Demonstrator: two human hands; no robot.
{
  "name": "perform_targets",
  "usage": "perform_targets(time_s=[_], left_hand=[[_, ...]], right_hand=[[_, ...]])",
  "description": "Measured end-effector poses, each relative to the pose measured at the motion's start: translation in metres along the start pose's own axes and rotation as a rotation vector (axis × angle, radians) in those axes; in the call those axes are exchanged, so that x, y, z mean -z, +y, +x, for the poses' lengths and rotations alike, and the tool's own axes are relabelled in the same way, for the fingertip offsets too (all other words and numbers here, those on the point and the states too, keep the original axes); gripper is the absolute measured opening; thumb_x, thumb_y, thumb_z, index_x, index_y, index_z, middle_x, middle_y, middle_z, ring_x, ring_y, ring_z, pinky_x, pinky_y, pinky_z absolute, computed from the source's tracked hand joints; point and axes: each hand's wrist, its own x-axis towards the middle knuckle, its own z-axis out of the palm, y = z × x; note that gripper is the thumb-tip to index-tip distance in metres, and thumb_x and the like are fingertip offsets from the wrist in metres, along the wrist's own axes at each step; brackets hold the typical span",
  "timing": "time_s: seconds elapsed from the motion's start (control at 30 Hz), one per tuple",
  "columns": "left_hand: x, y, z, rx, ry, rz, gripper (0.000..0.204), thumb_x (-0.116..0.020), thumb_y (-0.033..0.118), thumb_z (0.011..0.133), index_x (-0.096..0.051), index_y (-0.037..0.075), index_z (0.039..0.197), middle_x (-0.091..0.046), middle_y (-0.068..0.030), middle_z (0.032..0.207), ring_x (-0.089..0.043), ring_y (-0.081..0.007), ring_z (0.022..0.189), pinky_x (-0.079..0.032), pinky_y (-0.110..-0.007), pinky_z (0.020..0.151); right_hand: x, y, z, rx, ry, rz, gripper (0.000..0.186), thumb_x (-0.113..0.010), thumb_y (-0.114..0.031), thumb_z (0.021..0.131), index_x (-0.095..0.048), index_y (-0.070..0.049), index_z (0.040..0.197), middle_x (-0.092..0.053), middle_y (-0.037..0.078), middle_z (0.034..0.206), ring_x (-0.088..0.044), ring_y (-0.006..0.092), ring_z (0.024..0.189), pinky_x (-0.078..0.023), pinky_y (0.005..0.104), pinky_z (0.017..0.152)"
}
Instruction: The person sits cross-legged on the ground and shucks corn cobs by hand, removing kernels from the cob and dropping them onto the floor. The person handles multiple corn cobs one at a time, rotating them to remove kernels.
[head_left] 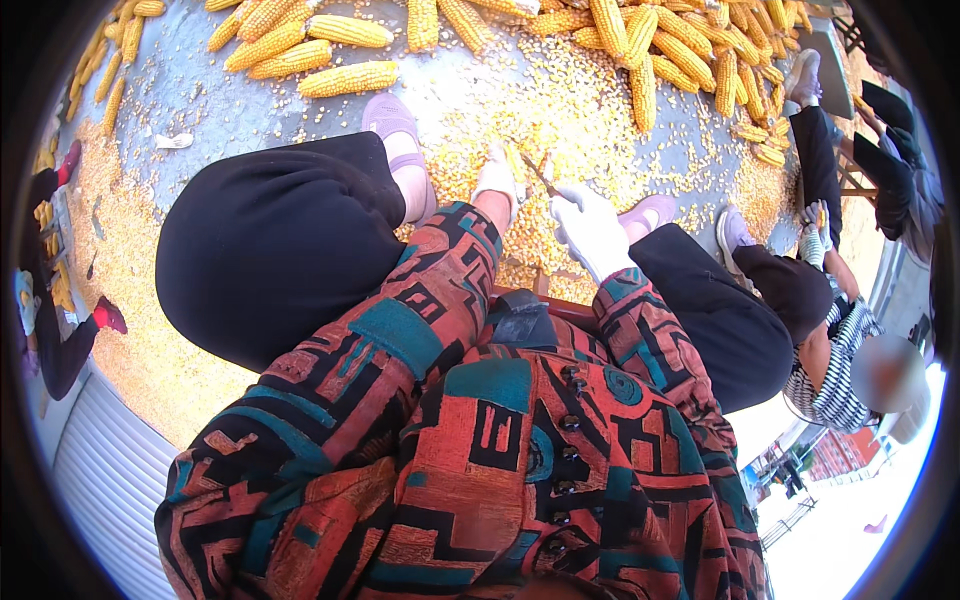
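Note:
My left hand (497,178), in a pale work glove, is closed around a corn cob (515,163), of which only a yellow part shows beside the fingers. My right hand (588,222), in a white glove, grips a thin dark tool (541,176), its tip pointing up and left toward the cob. I cannot make out exactly what kind of tool it is. Under both hands spreads a bright heap of loose corn kernels (533,232) on the ground between my shoes.
Whole corn cobs lie in a large pile (690,50) ahead and in a group (300,45) at the far left. More kernels (150,330) cover the ground to the left. A person in a striped top (845,365) sits close on my right; other people are at both sides.

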Motion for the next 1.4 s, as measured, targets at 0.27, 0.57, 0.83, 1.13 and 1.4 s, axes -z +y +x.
perform_targets(time_s=[0.27,0.57,0.83,1.13,1.4], left_hand=[[-0.007,0.004,-0.003,0.064,0.034,-0.094,0.069,-0.032,0.065,0.090,-0.047,0.012,0.134,-0.058,-0.0143,0.117,-0.056,-0.0260,0.062,-0.042,-0.034,0.049],[-0.004,0.009,-0.010,0.036,0.032,-0.063,0.063,-0.037,0.067,0.088,-0.056,0.014,0.118,-0.054,-0.0083,0.071,-0.044,-0.0206,0.047,-0.033,-0.036,0.042],[0.004,0.007,0.005,0.018,-0.090,-0.186,0.056,-0.038,0.059,0.092,-0.053,0.012,0.119,-0.058,-0.0104,0.077,-0.054,-0.0231,0.055,-0.044,-0.034,0.045],[0.006,-0.008,0.012,0.022,-0.080,-0.034,0.071,-0.036,0.063,0.090,-0.047,0.006,0.132,-0.057,-0.0171,0.120,-0.063,-0.0252,0.090,-0.051,-0.039,0.068],[0.003,0.009,-0.007,-0.001,-0.101,0.000,0.049,-0.042,0.053,0.092,-0.057,0.010,0.112,-0.064,-0.0088,0.087,-0.062,-0.0235,0.062,-0.053,-0.036,0.053]], right_hand=[[0.026,-0.050,-0.068,-0.026,-0.006,-0.205,0.039,-0.056,-0.033,0.088,-0.059,-0.004,0.115,-0.064,0.019,0.108,-0.060,0.0357,0.102,-0.047,0.0397,0.086],[0.011,-0.026,-0.052,-0.044,0.014,-0.084,0.042,-0.056,-0.031,0.088,-0.058,-0.001,0.117,-0.066,0.019,0.102,-0.064,0.0318,0.093,-0.049,0.0377,0.081],[0.010,-0.031,-0.029,-0.166,-0.118,0.138,0.038,-0.056,-0.029,0.088,-0.060,-0.001,0.113,-0.066,0.016,0.089,-0.064,0.0218,0.073,-0.050,0.0328,0.069],[-0.028,-0.021,0.025,0.103,0.039,-0.260,0.040,-0.054,-0.033,0.088,-0.061,-0.003,0.113,-0.066,0.019,0.100,-0.065,0.0308,0.091,-0.050,0.0375,0.077],[0.015,0.017,0.038,-0.148,0.283,0.198,0.032,-0.052,-0.030,0.091,-0.059,-0.007,0.111,-0.058,0.010,0.077,-0.055,0.0213,0.066,-0.043,0.0341,0.059]])
